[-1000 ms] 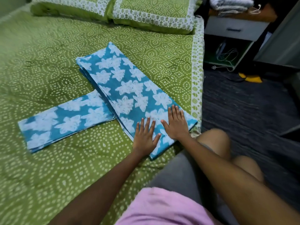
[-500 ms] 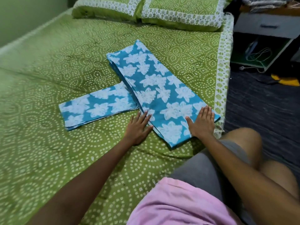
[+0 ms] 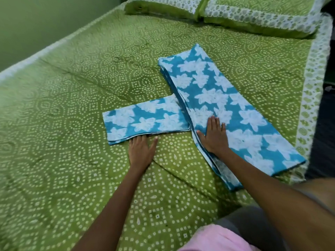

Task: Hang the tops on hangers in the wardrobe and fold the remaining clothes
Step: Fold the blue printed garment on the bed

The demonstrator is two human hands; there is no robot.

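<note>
Two hands: laid flat on a green dotted bedspread (image 3: 76,178), seen from the head view, the only view given.
Garment: blue floral garment (image 3: 217,105), folded into a long strip lying aslant near the bed's right edge, with one sleeve (image 3: 145,122) sticking out to the left.
Feel: judged light, thin and limp; likely to slide and lose its creases if lifted from one corner.
Hold: best taken at the sleeve's free end or along its near edge, then turned over onto the strip.
Left hand (image 3: 141,153): palm down on the bedspread, fingers straight and close together, fingertips touching the sleeve's near edge, thumb out to the right.
Right hand (image 3: 213,136): pressed flat on the strip just beside the sleeve's root, fingers straight and slightly spread, thumb out to the left, nothing pinched.
Background: two green pillows (image 3: 235,13) at the head of the bed.
</note>
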